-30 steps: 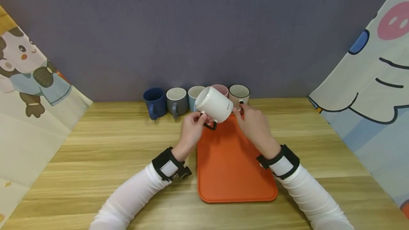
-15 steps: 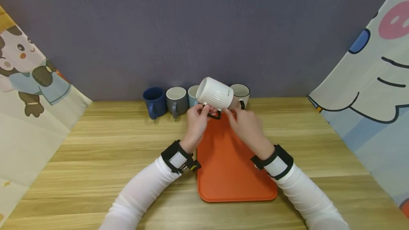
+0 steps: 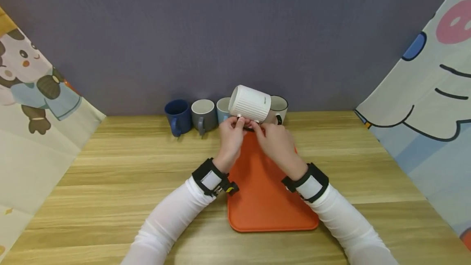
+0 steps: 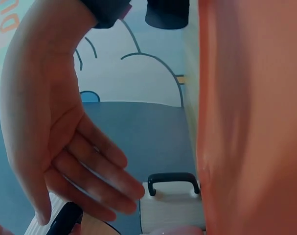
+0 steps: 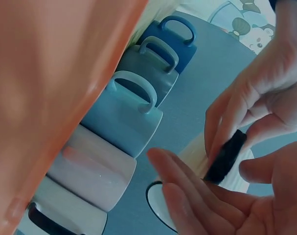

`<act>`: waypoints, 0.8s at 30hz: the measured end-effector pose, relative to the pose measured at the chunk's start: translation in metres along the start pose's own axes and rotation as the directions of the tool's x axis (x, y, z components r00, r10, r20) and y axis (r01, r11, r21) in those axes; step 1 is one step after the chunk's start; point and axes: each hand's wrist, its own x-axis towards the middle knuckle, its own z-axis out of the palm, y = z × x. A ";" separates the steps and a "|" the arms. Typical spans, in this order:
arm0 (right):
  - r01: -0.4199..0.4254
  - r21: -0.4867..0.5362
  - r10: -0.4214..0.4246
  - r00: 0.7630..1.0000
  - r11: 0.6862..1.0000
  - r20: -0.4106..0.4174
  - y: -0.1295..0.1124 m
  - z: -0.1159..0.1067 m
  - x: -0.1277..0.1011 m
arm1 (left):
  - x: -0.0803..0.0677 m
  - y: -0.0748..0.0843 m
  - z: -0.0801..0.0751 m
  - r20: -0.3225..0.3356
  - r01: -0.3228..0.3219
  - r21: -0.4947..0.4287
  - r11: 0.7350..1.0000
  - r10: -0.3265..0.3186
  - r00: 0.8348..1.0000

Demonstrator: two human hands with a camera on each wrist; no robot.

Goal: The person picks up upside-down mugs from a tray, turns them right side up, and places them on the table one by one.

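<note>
A white ribbed mug with a black handle is held tilted on its side above the far end of the orange tray, its mouth facing left. My left hand pinches the black handle between thumb and fingers. Close beside that handle is my right hand. In the right wrist view, the fingers of the right hand are fairly straight, with the thumb apart from them. Whether they touch the handle, I cannot tell.
Along the back wall stand a dark blue mug, a grey mug, a light blue mug and a beige, black-rimmed mug. A pink mug shows in the right wrist view. Printed curtains flank the table.
The white mug has shifted up and slightly right in the head view, turning more level. My left hand moved with it; my right hand moved left, towards its handle.
</note>
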 end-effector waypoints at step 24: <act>-0.094 0.387 0.095 0.995 0.917 0.016 0.013 0.004 0.018 | -0.003 0.003 0.011 -0.015 0.057 -0.033 0.998 -0.057 0.998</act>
